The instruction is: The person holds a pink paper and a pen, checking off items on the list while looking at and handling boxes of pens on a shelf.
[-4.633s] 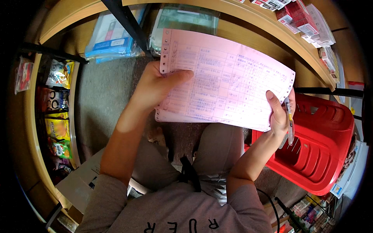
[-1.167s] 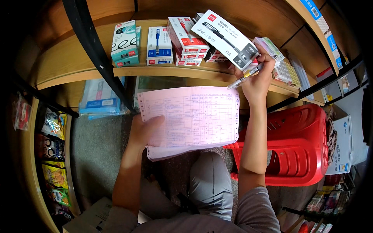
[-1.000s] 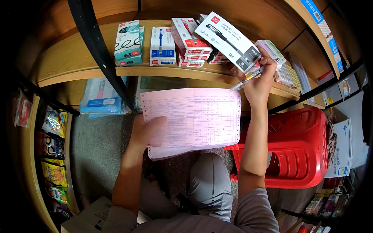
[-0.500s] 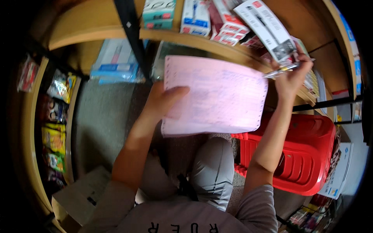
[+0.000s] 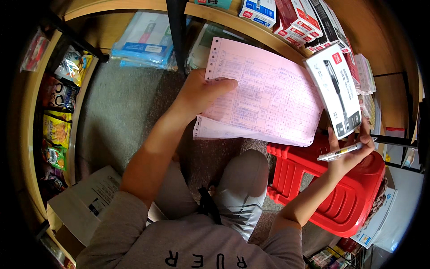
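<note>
My left hand is closed on the left edge of a pink printed form, thumb on top. The form has punched holes down both sides and a table with handwriting, and another sheet shows under its lower edge. On the right, my right hand grips the lower end of a white box of pens with a black pen pictured on it. A slim pen with a clear barrel also lies across the fingers of that hand. The box stands tilted beside the form's right edge, partly in front of the shelf goods.
Several pen boxes stand on the wooden shelf ahead. Plastic-wrapped packs lie at the far left, behind a black post. Snack bags line the left shelf. A red plastic stool is at the right, a carton at the lower left.
My right hand has drawn the pen box off the shelf, toward me and upright. The form has shifted up and right with my left hand. The view has turned somewhat.
</note>
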Action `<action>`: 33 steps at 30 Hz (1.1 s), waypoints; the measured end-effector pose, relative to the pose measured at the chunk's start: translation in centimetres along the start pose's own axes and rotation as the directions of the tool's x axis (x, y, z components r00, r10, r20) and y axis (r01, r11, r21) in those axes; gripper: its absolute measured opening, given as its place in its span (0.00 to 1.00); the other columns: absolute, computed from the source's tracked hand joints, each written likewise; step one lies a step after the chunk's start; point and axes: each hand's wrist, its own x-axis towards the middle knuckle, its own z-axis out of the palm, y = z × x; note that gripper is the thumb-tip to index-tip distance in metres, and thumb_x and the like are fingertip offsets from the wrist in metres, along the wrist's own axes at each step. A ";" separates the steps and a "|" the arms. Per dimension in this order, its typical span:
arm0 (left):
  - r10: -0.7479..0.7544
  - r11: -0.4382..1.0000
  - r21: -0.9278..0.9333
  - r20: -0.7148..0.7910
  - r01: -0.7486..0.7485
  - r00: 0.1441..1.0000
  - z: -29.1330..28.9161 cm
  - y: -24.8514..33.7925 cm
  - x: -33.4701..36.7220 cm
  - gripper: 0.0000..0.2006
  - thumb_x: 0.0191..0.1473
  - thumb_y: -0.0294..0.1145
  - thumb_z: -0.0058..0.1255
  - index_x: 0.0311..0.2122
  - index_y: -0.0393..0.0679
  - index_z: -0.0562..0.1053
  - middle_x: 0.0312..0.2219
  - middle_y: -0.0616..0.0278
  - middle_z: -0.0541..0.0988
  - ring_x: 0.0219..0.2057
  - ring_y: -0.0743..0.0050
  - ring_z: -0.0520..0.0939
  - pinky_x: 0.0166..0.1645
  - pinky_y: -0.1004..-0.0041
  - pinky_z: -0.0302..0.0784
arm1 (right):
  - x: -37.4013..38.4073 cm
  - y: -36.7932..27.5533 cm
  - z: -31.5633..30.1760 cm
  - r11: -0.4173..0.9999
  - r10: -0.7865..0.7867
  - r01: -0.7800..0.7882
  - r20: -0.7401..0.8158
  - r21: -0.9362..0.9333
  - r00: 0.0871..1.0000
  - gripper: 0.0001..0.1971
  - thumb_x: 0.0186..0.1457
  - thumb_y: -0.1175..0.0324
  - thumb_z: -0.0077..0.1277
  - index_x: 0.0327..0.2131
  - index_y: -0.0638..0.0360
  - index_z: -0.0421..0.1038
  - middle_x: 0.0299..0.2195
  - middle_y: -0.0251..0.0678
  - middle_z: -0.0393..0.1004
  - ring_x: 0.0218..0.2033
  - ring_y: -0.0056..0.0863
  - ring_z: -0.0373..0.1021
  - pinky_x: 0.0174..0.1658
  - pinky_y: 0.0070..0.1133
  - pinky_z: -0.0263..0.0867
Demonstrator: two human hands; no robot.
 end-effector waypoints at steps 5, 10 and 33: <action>0.012 1.000 -0.018 -0.011 -0.012 1.000 0.3 0.1 0.0 0.14 0.42 0.29 0.50 0.36 0.35 0.70 0.28 0.59 0.75 0.29 0.78 0.75 0.33 0.77 0.71 | -1.0 -0.3 -1.0 0.997 0.028 -0.020 0.099 -0.077 0.995 0.30 0.32 0.68 0.62 0.33 0.52 0.47 0.46 0.47 0.57 0.48 0.35 0.56 0.50 0.29 0.48; 0.015 1.000 -0.020 -0.001 -0.015 1.000 0.5 0.2 0.0 0.13 0.42 0.28 0.49 0.35 0.35 0.70 0.27 0.59 0.75 0.28 0.78 0.75 0.33 0.78 0.71 | -1.0 -0.6 -1.2 1.000 0.004 -0.008 0.132 0.030 0.991 0.29 0.31 0.76 0.60 0.34 0.53 0.48 0.47 0.47 0.55 0.48 0.32 0.56 0.49 0.25 0.54; -0.040 0.999 0.012 -0.012 0.040 0.999 1.2 0.3 0.0 0.15 0.42 0.31 0.51 0.37 0.35 0.69 0.28 0.60 0.75 0.28 0.77 0.75 0.34 0.77 0.71 | -1.9 -0.4 -1.4 0.998 0.059 -0.064 0.165 0.024 0.984 0.29 0.31 0.74 0.60 0.32 0.55 0.47 0.46 0.49 0.56 0.48 0.36 0.56 0.50 0.30 0.52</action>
